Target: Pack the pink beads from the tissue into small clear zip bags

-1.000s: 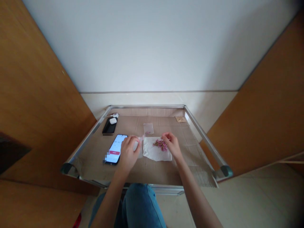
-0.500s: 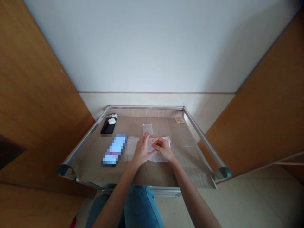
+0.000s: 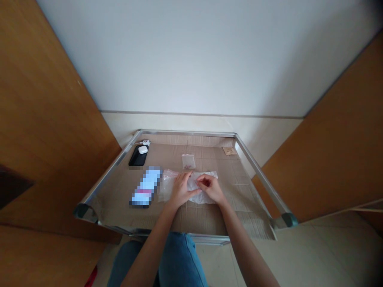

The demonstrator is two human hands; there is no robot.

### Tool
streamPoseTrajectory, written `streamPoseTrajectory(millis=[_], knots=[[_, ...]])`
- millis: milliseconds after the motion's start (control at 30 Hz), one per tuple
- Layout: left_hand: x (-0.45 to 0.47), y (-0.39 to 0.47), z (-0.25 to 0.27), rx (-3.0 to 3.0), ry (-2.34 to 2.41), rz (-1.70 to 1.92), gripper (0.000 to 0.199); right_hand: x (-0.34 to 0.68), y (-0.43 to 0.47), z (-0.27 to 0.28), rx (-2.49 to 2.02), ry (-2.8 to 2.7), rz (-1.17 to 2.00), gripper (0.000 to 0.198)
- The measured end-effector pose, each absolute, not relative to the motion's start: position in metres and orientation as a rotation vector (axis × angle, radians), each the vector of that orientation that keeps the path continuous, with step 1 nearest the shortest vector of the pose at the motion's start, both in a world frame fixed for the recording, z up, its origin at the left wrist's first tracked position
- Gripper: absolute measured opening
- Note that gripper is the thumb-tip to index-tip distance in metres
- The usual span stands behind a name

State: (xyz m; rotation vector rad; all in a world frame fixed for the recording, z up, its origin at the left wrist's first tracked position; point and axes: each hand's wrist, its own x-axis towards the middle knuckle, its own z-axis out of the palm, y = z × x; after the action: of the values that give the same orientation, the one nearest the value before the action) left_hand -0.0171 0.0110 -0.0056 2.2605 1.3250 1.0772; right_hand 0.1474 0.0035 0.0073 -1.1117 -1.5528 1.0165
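My left hand (image 3: pixel 180 189) rests over a clear plastic bag (image 3: pixel 165 187) and the edge of a thin white sheet (image 3: pixel 199 198), its fingers spread and the thumb stretched toward the right. Above the sheet, my right hand (image 3: pixel 212 188) has thumb and fingertips pinched together; whatever lies between them is too small to make out. Just beyond both hands lies a small clear zip bag (image 3: pixel 188 161) with tiny reddish bits near its lower end.
Brown cardboard (image 3: pixel 239 199) lines the metal-framed table (image 3: pixel 257 169). To the left lie a phone with a blurred lit screen (image 3: pixel 146 186) and a black phone (image 3: pixel 137 158) under a white earbud case (image 3: pixel 143 149). A white plug (image 3: pixel 146 142) and a tan packet (image 3: pixel 229 151) sit at the back.
My left fingers have drawn back from the small zip bag, which now shows whole. The right hand keeps its pinch and has moved slightly rightward from the left. The view has shifted a little.
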Motion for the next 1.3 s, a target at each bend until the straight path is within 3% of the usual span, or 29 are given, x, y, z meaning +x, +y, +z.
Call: streamPoseTrajectory(millis=[267, 500, 900, 1300], knots=[[-0.017, 0.009, -0.001, 2.253, 1.365, 1.096, 0.071, 0.147, 0.004, 0.007, -1.132, -1.554, 0.982, 0.016], [-0.016, 0.007, 0.001, 2.295, 1.363, 1.066, 0.068, 0.151, 0.006, 0.012, -1.140, -1.746, 0.767, 0.011], [-0.016, 0.007, 0.001, 2.345, 1.328, 1.037, 0.071, 0.154, 0.011, 0.006, -1.134, -1.861, 0.767, 0.013], [-0.016, 0.006, 0.005, 2.289, 1.326, 1.136, 0.051, 0.152, 0.008, 0.013, -1.179, -1.819, 0.715, 0.021]])
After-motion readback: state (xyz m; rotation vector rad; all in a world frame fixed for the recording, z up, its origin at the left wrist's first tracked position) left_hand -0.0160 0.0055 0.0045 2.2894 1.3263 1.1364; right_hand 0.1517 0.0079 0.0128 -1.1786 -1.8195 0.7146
